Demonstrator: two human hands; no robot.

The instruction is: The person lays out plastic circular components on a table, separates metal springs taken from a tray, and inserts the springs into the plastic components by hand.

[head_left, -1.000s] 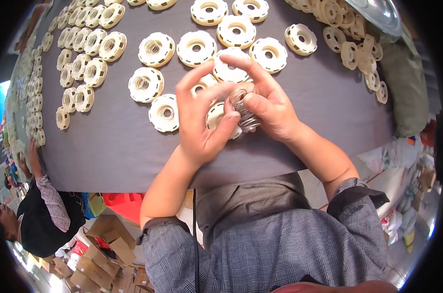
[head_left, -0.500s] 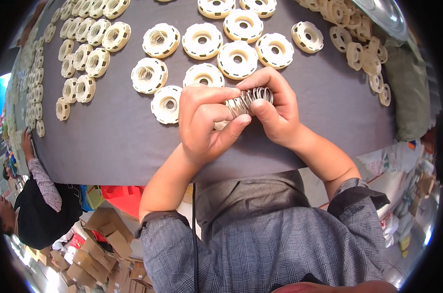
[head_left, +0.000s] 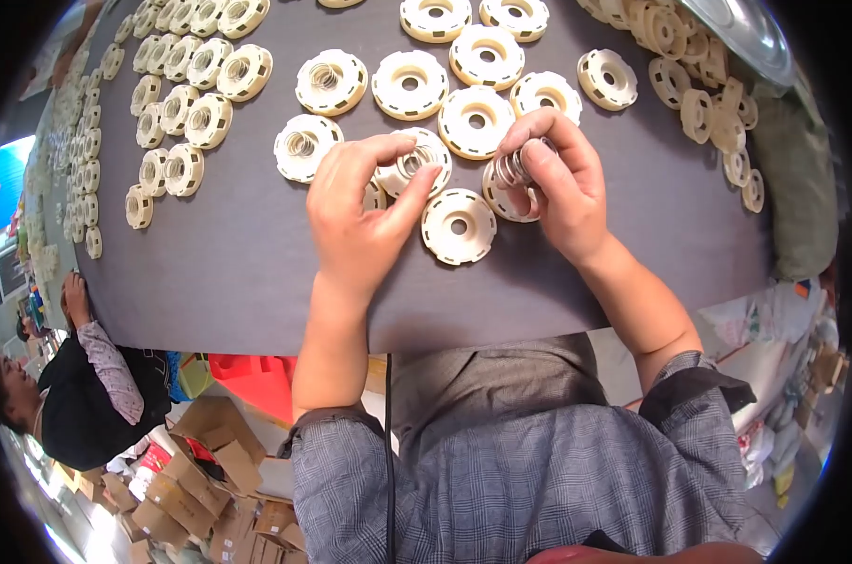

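My left hand (head_left: 358,211) has its thumb and forefinger around a metal coil spring (head_left: 414,163), which sits over the middle of a cream plastic ring-shaped part (head_left: 434,179). Several nested coil springs (head_left: 510,171) are pinched in my right hand (head_left: 569,183), just above another cream part (head_left: 503,201). Nearest to me lies a cream part (head_left: 459,227) with a bare centre hole. To the left, two parts (head_left: 309,148) carry springs standing in their centres. Farther off, several similar parts (head_left: 476,122) show only holes.
Rows of cream parts with springs (head_left: 208,120) cover the table's left side. A pile of bare parts (head_left: 712,113) lies at the right, beside a metal bowl (head_left: 741,33) and a green cloth bundle (head_left: 794,179). A person (head_left: 83,395) sits at the left edge; cardboard boxes (head_left: 186,489) lie below.
My hands have moved apart. The left has brought one spring onto a cream part; the right keeps the rest of the springs. The whole view has shifted slightly.
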